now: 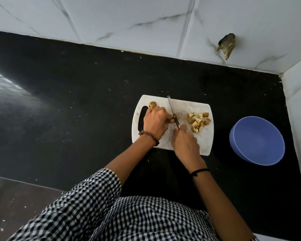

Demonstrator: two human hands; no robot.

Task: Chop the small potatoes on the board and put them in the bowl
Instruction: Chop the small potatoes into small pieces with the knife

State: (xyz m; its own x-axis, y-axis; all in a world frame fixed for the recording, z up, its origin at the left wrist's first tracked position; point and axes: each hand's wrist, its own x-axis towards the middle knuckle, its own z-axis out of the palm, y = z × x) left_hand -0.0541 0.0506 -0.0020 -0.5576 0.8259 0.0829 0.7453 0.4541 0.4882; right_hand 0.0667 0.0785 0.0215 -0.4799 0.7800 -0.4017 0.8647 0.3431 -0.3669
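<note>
Two hands work over a white board (205,143) on the black counter (73,105), reaching out from a checked shirt (111,216). Nearest, the right hand (185,140) grips the knife (172,110) by its handle, blade pointing away. The left hand (155,122), fingers curled, pinches a small potato (173,117) against the blade. Right of the knife lies a pile of pieces (199,121). A whole spud (152,105) sits just beyond the left hand. The blue bowl (257,141) stands right of the board, apart. Behind is the tiled wall (129,18).
</note>
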